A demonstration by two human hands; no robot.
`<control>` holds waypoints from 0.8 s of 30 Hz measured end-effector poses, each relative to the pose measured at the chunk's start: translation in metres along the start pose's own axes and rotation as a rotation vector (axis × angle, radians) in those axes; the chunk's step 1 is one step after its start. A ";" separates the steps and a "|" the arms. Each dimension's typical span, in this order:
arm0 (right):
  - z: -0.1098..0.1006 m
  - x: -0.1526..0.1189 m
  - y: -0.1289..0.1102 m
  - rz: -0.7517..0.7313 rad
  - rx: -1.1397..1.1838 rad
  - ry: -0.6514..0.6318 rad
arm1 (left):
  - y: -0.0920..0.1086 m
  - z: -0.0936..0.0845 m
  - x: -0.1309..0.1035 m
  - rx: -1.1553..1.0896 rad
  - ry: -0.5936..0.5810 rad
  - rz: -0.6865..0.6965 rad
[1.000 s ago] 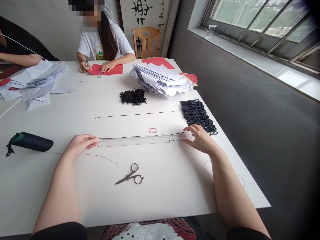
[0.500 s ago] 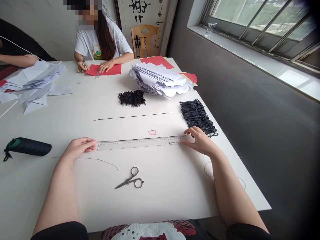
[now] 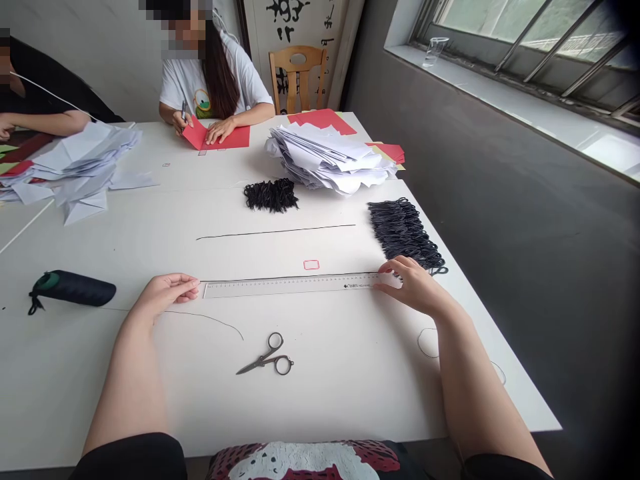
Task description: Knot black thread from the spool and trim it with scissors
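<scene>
A thin black cord (image 3: 290, 277) lies straight along the upper edge of a clear ruler (image 3: 280, 287) on the white table. My left hand (image 3: 170, 293) pinches the cord's left end, just beyond the ruler's zero end. At the other end, my right hand (image 3: 417, 285) has its fingertips on the cord and its thumb by the ruler's right end; exactly how they grip is partly hidden. Small metal scissors (image 3: 267, 355) lie nearer me, blades pointing left. Farther back rests a second straight black cord (image 3: 275, 232).
A dark thread spool (image 3: 83, 288) lies left, its thread trailing under my left forearm. Bundles of black cord loops (image 3: 406, 233) and black loops (image 3: 271, 195) sit beyond the ruler. Behind are piled white papers (image 3: 325, 160). A co-worker (image 3: 220, 87) handles red paper (image 3: 233, 138).
My view has shifted slightly, so everything sits a little farther right. Both hands keep their places at the ruler's ends. The co-worker has raised the left part of the red paper.
</scene>
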State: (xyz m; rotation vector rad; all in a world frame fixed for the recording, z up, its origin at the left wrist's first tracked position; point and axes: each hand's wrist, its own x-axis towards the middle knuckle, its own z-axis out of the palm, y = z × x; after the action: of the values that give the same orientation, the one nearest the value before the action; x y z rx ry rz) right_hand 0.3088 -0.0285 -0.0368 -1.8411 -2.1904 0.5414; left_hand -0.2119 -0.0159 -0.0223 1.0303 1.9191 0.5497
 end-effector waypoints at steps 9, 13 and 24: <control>-0.002 -0.001 -0.002 -0.031 0.000 0.019 | 0.001 0.003 -0.002 0.018 0.050 0.052; -0.001 -0.001 -0.021 -0.133 0.042 0.150 | 0.003 0.013 0.001 0.085 0.463 0.180; 0.030 -0.013 -0.092 0.061 -0.430 -0.072 | 0.001 0.021 0.009 0.524 0.711 0.156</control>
State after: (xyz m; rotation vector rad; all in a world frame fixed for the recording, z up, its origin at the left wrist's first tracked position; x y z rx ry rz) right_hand 0.2162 -0.0580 -0.0242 -2.1262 -2.4539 0.1526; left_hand -0.1959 -0.0082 -0.0369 1.4553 2.7181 0.5598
